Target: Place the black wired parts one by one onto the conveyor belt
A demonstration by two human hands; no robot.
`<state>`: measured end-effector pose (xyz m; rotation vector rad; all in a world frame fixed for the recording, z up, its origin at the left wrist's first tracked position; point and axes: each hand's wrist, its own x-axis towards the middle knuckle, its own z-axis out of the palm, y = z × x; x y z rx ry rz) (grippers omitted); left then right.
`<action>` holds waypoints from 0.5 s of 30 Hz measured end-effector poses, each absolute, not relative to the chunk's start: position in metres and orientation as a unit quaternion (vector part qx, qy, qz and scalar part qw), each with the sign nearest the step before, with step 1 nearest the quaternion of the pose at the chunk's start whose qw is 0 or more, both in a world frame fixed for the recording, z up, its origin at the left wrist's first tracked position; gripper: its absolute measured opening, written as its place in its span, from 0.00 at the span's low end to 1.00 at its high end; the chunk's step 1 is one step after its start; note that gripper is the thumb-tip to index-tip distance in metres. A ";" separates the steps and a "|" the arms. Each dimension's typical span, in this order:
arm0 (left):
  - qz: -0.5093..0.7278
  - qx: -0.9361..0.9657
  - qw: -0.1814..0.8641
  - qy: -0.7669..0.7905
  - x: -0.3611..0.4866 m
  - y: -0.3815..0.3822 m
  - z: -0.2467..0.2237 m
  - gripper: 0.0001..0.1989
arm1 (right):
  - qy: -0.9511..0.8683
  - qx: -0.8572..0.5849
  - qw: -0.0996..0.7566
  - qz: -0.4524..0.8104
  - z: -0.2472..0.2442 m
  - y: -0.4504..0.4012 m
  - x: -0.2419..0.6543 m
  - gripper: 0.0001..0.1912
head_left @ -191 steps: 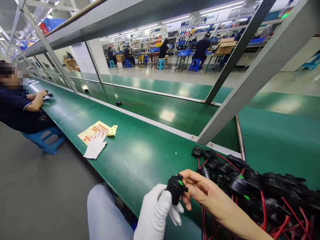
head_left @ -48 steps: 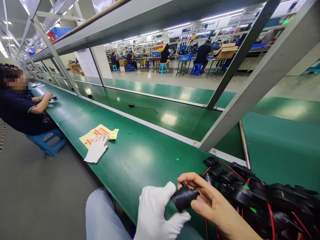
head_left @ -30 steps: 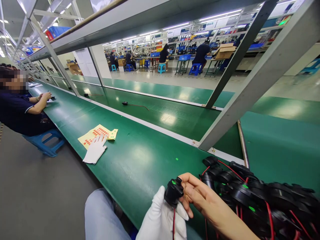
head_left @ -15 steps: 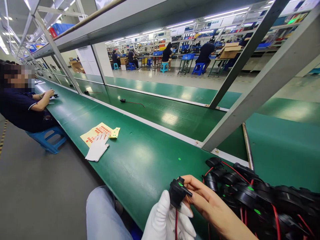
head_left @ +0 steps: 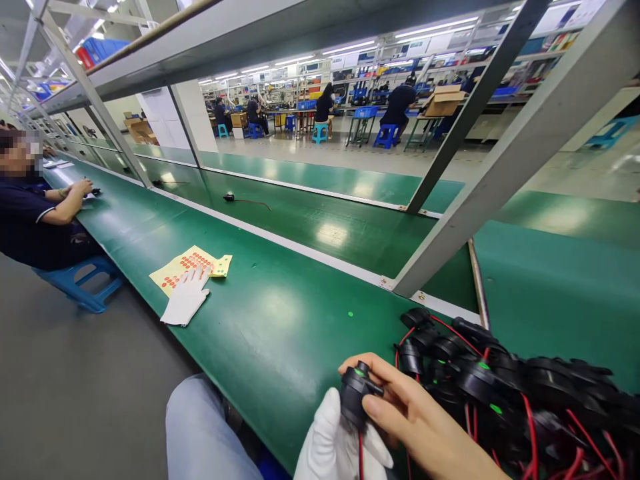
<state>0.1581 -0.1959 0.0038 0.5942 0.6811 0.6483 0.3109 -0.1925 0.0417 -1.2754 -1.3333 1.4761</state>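
Note:
Both my hands are on a small black pump (head_left: 354,399) above the bench edge. It has a stubby port on top, a side nozzle, a green dot and a red wire hanging down. My left hand (head_left: 330,437), in a white glove, grips it from below and the left. My bare right hand (head_left: 405,407) has its thumb and fingers around the pump's right side and nozzle. Just right of my hands lies a heap of similar black pumps (head_left: 480,380), tangled with red wires, some bearing green dots.
A white glove (head_left: 185,303) lies partly over yellow sticker sheets (head_left: 173,268) on the green bench (head_left: 270,313). One loose green dot (head_left: 351,314) sits nearby. A slanted metal post (head_left: 450,200) rises behind the heap. A wired black part (head_left: 229,197) rests on the middle strip. A co-worker (head_left: 30,207) sits left.
My right thumb has come forward onto the pump's front, and the pump has turned slightly in my hands. The whole view has shifted a little.

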 end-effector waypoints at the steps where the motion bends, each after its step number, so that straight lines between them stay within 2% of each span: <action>1: 0.317 0.280 0.846 0.326 0.158 -0.194 0.003 0.18 | -0.517 -0.486 0.377 0.596 0.042 -0.193 0.313 0.20; 4: 0.348 0.278 0.830 0.334 0.155 -0.189 -0.001 0.21 | -0.502 -0.462 0.376 0.626 0.040 -0.193 0.316 0.23; 8: 0.383 0.293 0.805 0.345 0.153 -0.186 -0.003 0.28 | -0.505 -0.457 0.387 0.621 0.037 -0.194 0.316 0.21; 13: 0.385 0.350 0.772 0.366 0.152 -0.192 -0.001 0.17 | -0.496 -0.452 0.393 0.629 0.037 -0.194 0.315 0.20; 15: 0.383 0.379 0.754 0.377 0.150 -0.196 0.001 0.17 | -0.492 -0.442 0.401 0.634 0.036 -0.194 0.316 0.20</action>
